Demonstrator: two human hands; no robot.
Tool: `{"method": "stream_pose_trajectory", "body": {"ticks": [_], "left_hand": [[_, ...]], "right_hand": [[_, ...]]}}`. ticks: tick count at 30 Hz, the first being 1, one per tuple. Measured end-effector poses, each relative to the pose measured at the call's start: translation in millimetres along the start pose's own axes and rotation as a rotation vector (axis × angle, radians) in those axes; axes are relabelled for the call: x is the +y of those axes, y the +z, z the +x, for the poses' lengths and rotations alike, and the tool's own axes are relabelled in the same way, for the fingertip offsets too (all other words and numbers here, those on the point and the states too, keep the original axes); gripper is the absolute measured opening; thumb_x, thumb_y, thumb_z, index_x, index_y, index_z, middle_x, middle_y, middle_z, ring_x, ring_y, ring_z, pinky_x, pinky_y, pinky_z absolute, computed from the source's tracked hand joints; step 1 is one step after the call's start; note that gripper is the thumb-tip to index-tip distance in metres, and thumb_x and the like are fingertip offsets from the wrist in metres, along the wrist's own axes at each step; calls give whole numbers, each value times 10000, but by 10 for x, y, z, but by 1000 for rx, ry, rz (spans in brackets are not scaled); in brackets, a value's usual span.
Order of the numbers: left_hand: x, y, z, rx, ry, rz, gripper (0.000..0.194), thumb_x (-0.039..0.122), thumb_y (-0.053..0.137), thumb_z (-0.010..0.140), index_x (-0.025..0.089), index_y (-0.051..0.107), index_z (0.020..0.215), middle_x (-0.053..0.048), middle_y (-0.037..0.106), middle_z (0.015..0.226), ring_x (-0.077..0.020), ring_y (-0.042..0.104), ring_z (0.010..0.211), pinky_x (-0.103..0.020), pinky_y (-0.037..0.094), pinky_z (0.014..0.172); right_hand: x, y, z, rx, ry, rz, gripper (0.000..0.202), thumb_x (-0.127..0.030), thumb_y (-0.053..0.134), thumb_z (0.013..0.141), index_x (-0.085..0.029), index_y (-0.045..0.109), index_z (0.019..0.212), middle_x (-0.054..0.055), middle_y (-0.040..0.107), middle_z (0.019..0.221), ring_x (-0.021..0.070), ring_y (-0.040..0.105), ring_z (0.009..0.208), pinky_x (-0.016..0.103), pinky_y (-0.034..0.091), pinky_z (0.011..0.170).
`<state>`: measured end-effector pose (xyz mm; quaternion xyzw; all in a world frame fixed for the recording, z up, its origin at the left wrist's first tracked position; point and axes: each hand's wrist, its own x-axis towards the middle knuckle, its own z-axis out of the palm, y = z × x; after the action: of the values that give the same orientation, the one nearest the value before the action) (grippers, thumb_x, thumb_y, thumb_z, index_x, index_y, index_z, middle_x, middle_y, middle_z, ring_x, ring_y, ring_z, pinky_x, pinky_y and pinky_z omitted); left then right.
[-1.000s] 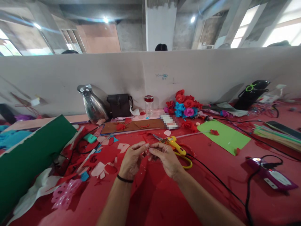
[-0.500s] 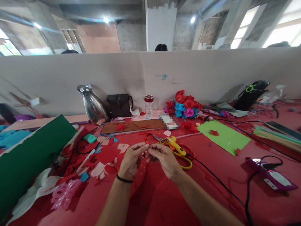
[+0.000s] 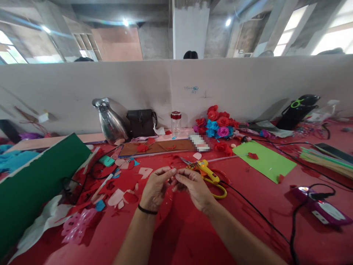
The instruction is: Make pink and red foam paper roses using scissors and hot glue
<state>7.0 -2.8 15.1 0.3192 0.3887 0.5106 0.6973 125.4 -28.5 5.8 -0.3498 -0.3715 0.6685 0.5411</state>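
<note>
Both hands meet over the red table (image 3: 190,235), thumbs and fingertips pinched together. My left hand (image 3: 157,184), with a black band at the wrist, and my right hand (image 3: 194,186) are closed around something small and reddish, mostly hidden by the fingers. Just beyond my right hand lie a yellow glue gun (image 3: 208,171) and scissors with yellow handles (image 3: 221,192). Red and pink paper petals (image 3: 117,197) are scattered left of my left hand.
A green board (image 3: 46,184) stands at the left. Along the partition are a steel jug (image 3: 110,121), a dark bag (image 3: 141,123), a glass jar (image 3: 175,125) and paper flowers (image 3: 217,123). At the right lie a green sheet (image 3: 266,162) and a purple power strip (image 3: 321,208) with black cords.
The view has shifted very slightly. The fingertips have closed in a little, and the thin red piece that stuck up between them no longer shows clearly.
</note>
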Motion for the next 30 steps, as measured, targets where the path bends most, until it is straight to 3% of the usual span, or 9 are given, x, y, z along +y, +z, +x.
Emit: {"method": "stream_pose_trajectory", "body": {"ticks": [18, 25, 30], "left_hand": [[-71, -106, 55, -33, -5, -7, 320, 262, 831, 473, 131, 556, 571, 40, 536, 499, -57, 469, 389, -164, 336, 355], [-7, -110, 7, -207, -39, 1, 264, 308, 795, 542, 123, 610, 575, 3, 553, 524, -97, 500, 431, -229, 413, 413], [-7, -152, 26, -300, -92, -17, 201, 279, 767, 589, 125, 641, 619, -21, 582, 571, -123, 546, 498, -256, 459, 492]], "right_hand": [[21, 12, -19, -74, 9, 15, 278, -406, 712, 670, -163, 587, 717, -26, 615, 547, 89, 552, 423, 206, 397, 463], [19, -5, -17, -75, 53, 99, 280, -376, 745, 647, -153, 588, 709, -23, 626, 553, 84, 561, 429, 193, 397, 455], [18, -33, 11, -81, 157, 246, 338, -353, 811, 563, -146, 579, 695, -34, 623, 529, 56, 534, 390, 153, 341, 402]]}}
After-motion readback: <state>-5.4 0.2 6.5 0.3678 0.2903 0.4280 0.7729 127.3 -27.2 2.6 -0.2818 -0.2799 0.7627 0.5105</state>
